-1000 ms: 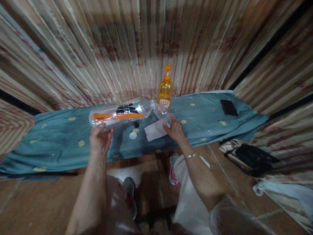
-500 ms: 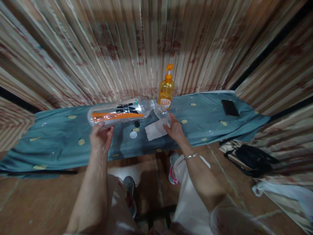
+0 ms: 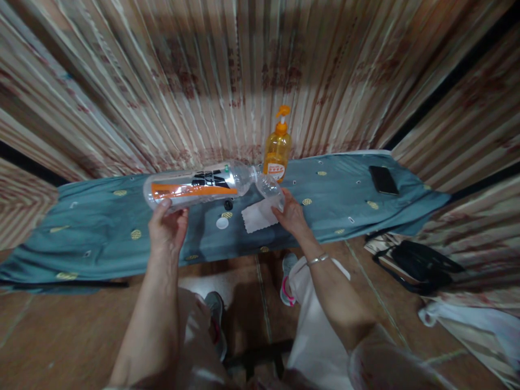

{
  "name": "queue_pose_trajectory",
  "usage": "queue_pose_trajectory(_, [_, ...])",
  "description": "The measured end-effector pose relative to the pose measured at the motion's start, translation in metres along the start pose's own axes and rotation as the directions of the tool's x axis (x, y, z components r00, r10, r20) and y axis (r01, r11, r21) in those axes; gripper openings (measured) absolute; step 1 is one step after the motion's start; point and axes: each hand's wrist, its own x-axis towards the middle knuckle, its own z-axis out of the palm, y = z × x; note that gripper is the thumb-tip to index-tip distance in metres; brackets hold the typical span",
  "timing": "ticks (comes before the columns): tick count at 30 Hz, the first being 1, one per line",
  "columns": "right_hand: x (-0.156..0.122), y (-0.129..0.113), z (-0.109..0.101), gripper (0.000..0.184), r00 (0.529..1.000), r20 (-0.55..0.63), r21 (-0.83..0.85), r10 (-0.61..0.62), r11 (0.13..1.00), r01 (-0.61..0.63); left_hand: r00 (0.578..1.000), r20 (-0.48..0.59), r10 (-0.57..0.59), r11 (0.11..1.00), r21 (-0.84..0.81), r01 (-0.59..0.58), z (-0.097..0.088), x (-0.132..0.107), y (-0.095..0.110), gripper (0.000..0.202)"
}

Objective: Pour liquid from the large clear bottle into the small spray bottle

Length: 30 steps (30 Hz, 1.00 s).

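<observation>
My left hand (image 3: 167, 225) is closed around the lower end of a large clear plastic bottle (image 3: 195, 187) with an orange, silver and black label. The bottle lies sideways, its neck toward the right. My right hand (image 3: 291, 213) grips a small clear plastic piece (image 3: 268, 187), which looks like a cut bottle top or cup, its narrow end at the bottle's mouth. Whether the two touch cannot be made out. Below them on the cloth are a white cloth piece with a scalloped edge (image 3: 260, 215), a black cap (image 3: 228, 205) and a white disc (image 3: 222, 223).
An orange pump bottle (image 3: 277, 151) stands at the back of the table, covered with a teal cloth (image 3: 101, 216). A black phone (image 3: 383, 180) lies at the right. Striped curtains hang behind, and a black bag (image 3: 422, 262) sits low at the right.
The large bottle's base has shifted very slightly to the left. Both hands keep their hold, and the rest looks the same apart from a slight camera shift.
</observation>
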Motion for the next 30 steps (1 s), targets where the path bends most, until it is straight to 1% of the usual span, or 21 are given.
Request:
queue_pose_trajectory(6, [0.0,-0.001,0.001,0.068,1.0,0.002,0.001,-0.001,1.0,0.001,0.999,-0.015,-0.043,0.999,-0.028,0.042,0.003,-0.004,0.002,0.021])
queue_pose_trajectory(9, [0.0,-0.002,0.001,0.068,1.0,0.009,-0.008,0.006,1.0,-0.006,0.998,0.022,-0.056,0.998,0.003,0.056,-0.001,-0.003,0.001,0.018])
queue_pose_trajectory(14, [-0.001,-0.003,0.0,0.065,1.0,0.016,-0.018,0.007,1.0,-0.006,0.993,0.082,-0.084,0.992,0.102,0.076,-0.012,0.002,-0.001,0.035])
queue_pose_trajectory(18, [-0.003,-0.004,0.0,0.065,1.0,0.003,-0.021,-0.01,1.0,0.01,0.992,0.107,-0.063,0.991,0.123,0.05,-0.013,0.001,-0.001,0.038])
queue_pose_trajectory(22, [-0.004,-0.004,0.0,0.066,1.0,0.01,-0.03,-0.011,0.999,0.011,0.995,0.085,-0.048,0.992,0.122,0.038,-0.011,0.0,-0.001,0.038])
queue_pose_trajectory(30, [-0.005,-0.007,0.001,0.065,1.0,0.004,-0.071,0.002,0.997,-0.002,0.996,0.068,-0.052,0.992,0.119,0.044,-0.016,0.005,-0.001,0.037])
